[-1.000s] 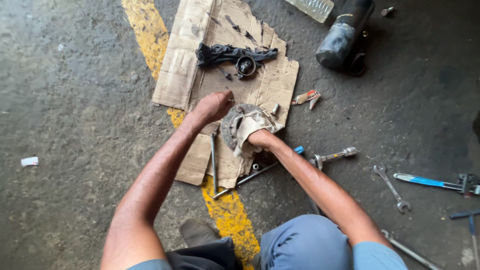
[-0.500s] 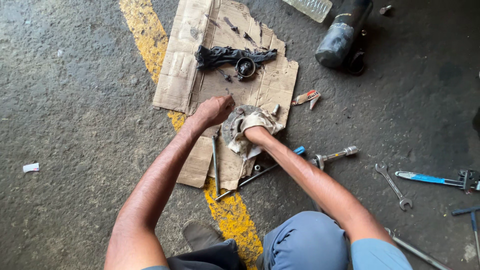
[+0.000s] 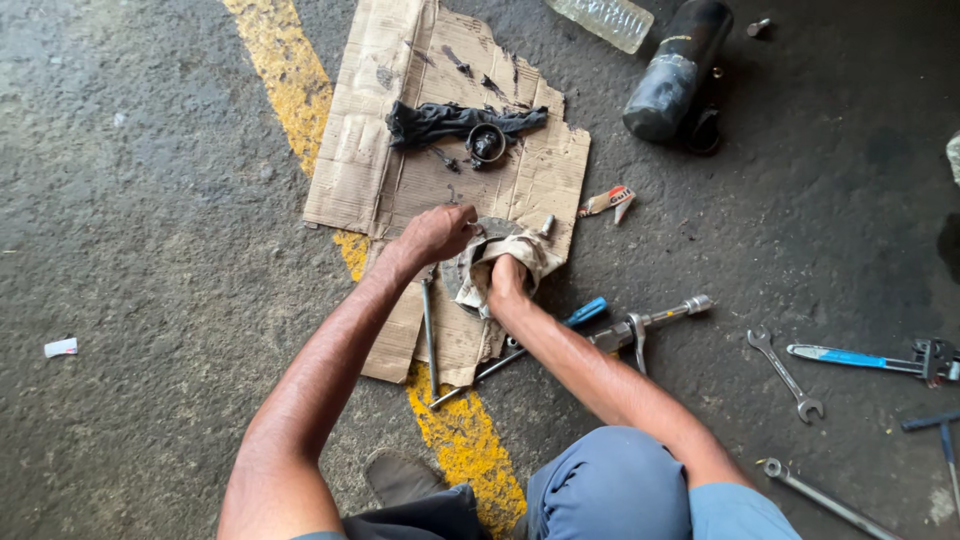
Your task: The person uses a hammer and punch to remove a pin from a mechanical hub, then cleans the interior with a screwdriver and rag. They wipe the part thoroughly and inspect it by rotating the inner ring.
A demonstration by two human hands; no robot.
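Observation:
A round grey metal part (image 3: pixel 458 272) lies on a torn sheet of cardboard (image 3: pixel 365 160) on the concrete floor. My left hand (image 3: pixel 437 233) grips its upper left rim. My right hand (image 3: pixel 505 283) presses a dirty beige rag (image 3: pixel 520 250) down into the part's middle, and the rag hides most of it. A long metal rod (image 3: pixel 428 330) lies just below my left hand.
A black rag (image 3: pixel 440 120) and a small ring (image 3: pixel 487 143) lie further up the cardboard. A black cylinder (image 3: pixel 672 70) and a clear bottle (image 3: pixel 610 18) sit at the top right. Wrenches (image 3: pixel 785 372) and a blue-handled tool (image 3: pixel 850 357) lie to the right. A yellow line (image 3: pixel 280 70) crosses the floor.
My right hand has shifted with the rag over the metal part, rubbing it. My left hand has stayed on the rim.

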